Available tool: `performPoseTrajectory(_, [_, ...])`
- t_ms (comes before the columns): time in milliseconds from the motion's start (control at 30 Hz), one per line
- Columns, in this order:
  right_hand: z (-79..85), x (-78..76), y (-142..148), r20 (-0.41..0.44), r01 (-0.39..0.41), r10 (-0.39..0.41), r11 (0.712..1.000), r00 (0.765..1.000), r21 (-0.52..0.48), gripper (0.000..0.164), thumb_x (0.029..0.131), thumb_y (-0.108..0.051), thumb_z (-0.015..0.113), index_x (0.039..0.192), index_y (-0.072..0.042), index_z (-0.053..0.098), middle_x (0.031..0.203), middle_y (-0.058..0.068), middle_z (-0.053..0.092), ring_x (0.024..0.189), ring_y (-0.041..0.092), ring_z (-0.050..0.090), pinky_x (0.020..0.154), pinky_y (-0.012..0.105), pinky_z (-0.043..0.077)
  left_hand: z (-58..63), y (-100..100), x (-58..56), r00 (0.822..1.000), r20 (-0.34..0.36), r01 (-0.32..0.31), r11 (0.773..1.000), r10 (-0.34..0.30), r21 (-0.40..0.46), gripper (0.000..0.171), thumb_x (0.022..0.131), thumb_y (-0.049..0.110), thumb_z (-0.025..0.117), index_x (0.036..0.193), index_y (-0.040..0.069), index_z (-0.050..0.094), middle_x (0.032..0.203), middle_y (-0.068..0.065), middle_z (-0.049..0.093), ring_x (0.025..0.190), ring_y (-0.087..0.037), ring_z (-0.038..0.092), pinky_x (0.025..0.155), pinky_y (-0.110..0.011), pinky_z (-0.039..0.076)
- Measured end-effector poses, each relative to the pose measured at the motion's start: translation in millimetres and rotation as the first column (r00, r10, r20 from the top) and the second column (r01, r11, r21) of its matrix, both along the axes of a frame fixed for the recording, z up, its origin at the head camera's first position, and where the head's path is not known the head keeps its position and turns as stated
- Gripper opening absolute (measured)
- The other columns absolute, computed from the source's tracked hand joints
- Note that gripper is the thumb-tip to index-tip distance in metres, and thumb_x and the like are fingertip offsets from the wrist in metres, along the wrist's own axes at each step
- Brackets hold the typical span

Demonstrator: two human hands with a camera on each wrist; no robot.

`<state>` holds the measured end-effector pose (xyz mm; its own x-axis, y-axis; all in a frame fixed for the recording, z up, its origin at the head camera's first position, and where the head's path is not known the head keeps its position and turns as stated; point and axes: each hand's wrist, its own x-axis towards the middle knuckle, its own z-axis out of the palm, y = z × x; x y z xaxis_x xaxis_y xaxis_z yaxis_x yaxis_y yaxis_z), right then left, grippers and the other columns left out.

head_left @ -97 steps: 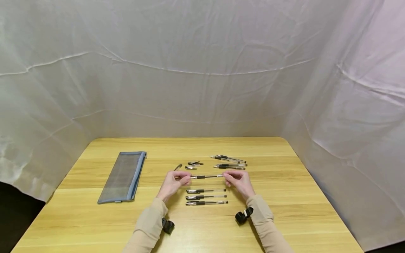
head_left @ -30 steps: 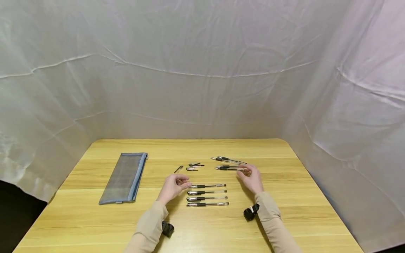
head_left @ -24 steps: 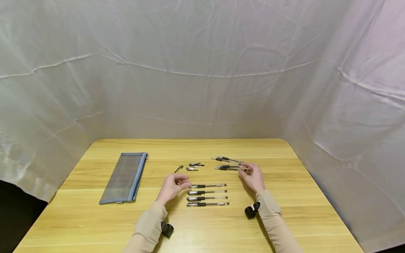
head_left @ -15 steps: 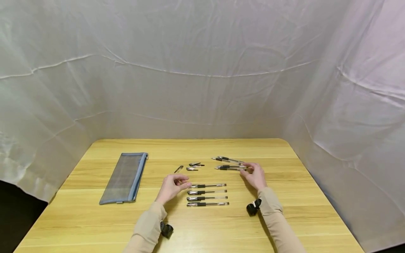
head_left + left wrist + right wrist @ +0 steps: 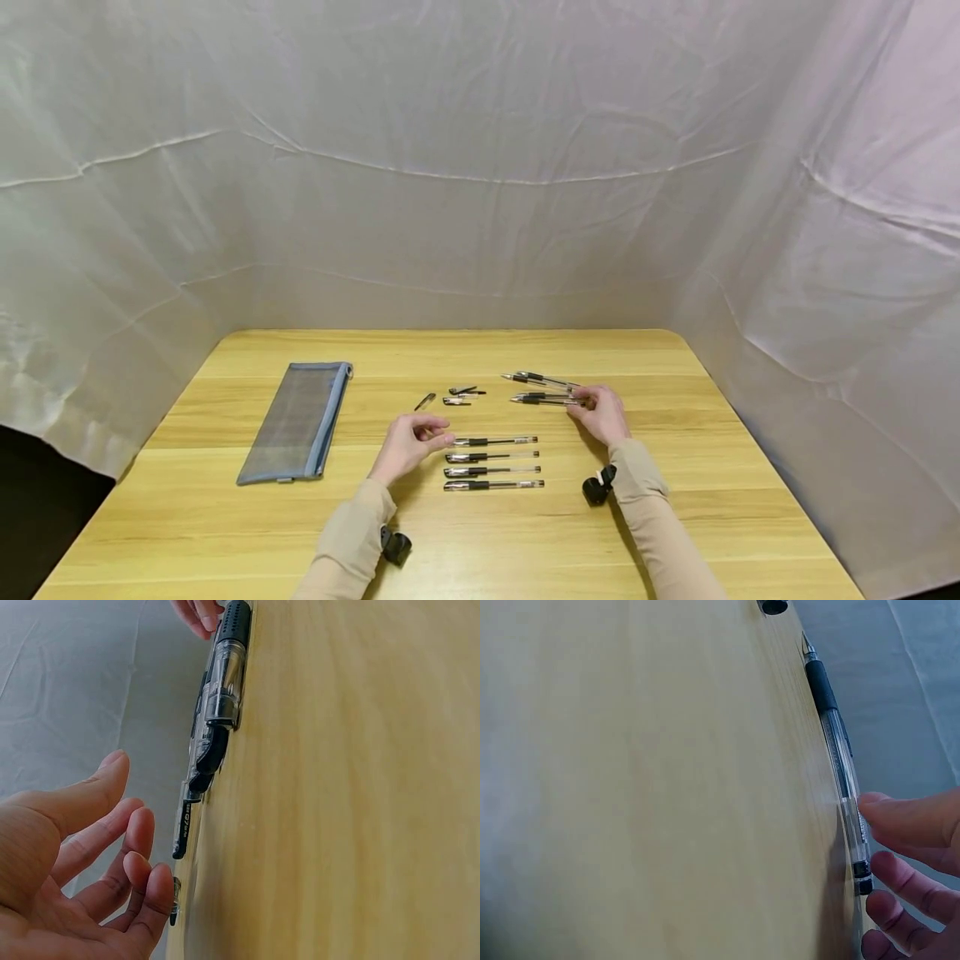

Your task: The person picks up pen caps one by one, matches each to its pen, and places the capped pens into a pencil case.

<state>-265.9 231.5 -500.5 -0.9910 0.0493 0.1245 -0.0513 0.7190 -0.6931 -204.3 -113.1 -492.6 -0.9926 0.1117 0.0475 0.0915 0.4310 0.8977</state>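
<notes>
My left hand is beside the capped end of the farthest pen in a row of several capped black gel pens. In the left wrist view its fingers are loosely bent and apart from the pens, holding nothing. My right hand is at the rear ends of several uncapped gel pens lying farther back on the right. The right wrist view shows the thumb right at the clear barrel of the nearest uncapped pen, with the other fingers spread by its black end. That pen lies on the table.
Several loose pen caps lie behind the row, one apart to the left. A grey mesh pouch with blue edging lies flat on the table's left. Pale cloth walls stand behind and beside the wooden table.
A capped pen, earlier held between both hands, now lies at the far end of the row. My right hand moved right to the uncapped pens; my left has stayed by the capped end.
</notes>
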Motion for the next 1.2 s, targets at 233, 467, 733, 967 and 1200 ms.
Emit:
performPoseTrajectory(233, [-1.2, -5.2, 1.5, 0.017, -0.006, 0.006, 1.0, 1.0, 0.03, 0.022, 0.087, -0.009, 0.076, 0.107, 0.0, 0.075, 0.111, 0.021, 0.064, 0.096, 0.03, 0.059, 0.083, 0.041, 0.047, -0.7, -0.1, 0.4, 1.0, -0.001, -0.002, 1.0, 0.002, 0.011, 0.025, 0.084, 0.013, 0.081, 0.105, 0.001, 0.076, 0.091, -0.007, 0.075, 0.075, -0.01, 0.055, 0.066, -0.017, 0.045])
performPoseTrajectory(467, [-1.5, -8.8, 1.9, 0.017, -0.018, 0.017, 0.999, 1.0, 0.046, 0.017, 0.087, -0.008, 0.075, 0.102, 0.001, 0.076, 0.113, 0.022, 0.065, 0.1, 0.034, 0.059, 0.089, 0.047, 0.048, -2.0, -1.6, 0.7, 1.0, -0.008, 0.011, 1.0, -0.011, 0.005, 0.026, 0.083, 0.013, 0.082, 0.106, 0.001, 0.076, 0.092, -0.008, 0.075, 0.075, -0.009, 0.055, 0.067, -0.017, 0.045])
performPoseTrajectory(733, [-1.7, -10.3, 1.6, 0.049, -0.025, 0.022, 0.998, 0.999, 0.051, 0.013, 0.089, -0.007, 0.074, 0.099, 0.001, 0.076, 0.113, 0.022, 0.064, 0.107, 0.038, 0.058, 0.096, 0.053, 0.048, -2.2, -2.3, 1.0, 1.0, -0.012, 0.02, 1.0, -0.02, 0.0, 0.026, 0.084, 0.014, 0.081, 0.106, 0.0, 0.076, 0.093, -0.009, 0.076, 0.076, -0.01, 0.056, 0.067, -0.017, 0.045])
performPoseTrajectory(967, [0.1, -10.6, 3.5, 0.049, -0.054, 0.051, 0.996, 0.997, 0.067, 0.009, 0.089, -0.005, 0.074, 0.095, 0.001, 0.076, 0.112, 0.022, 0.064, 0.107, 0.038, 0.058, 0.098, 0.054, 0.047, -3.2, -2.8, -0.1, 0.999, -0.03, 0.025, 1.0, -0.025, 0.002, 0.026, 0.084, 0.013, 0.081, 0.105, 0.0, 0.076, 0.093, -0.011, 0.077, 0.077, -0.011, 0.056, 0.067, -0.017, 0.044])
performPoseTrajectory(1200, [1.1, -7.4, 6.6, 0.048, -0.069, 0.067, 0.997, 0.997, 0.043, 0.01, 0.09, -0.007, 0.073, 0.095, 0.001, 0.075, 0.108, 0.022, 0.066, 0.103, 0.036, 0.061, 0.094, 0.051, 0.049, -3.1, -3.4, -0.1, 0.999, -0.034, 0.027, 1.0, -0.027, 0.008, 0.026, 0.084, 0.012, 0.081, 0.105, -0.001, 0.075, 0.092, -0.011, 0.076, 0.075, -0.011, 0.056, 0.066, -0.017, 0.044])
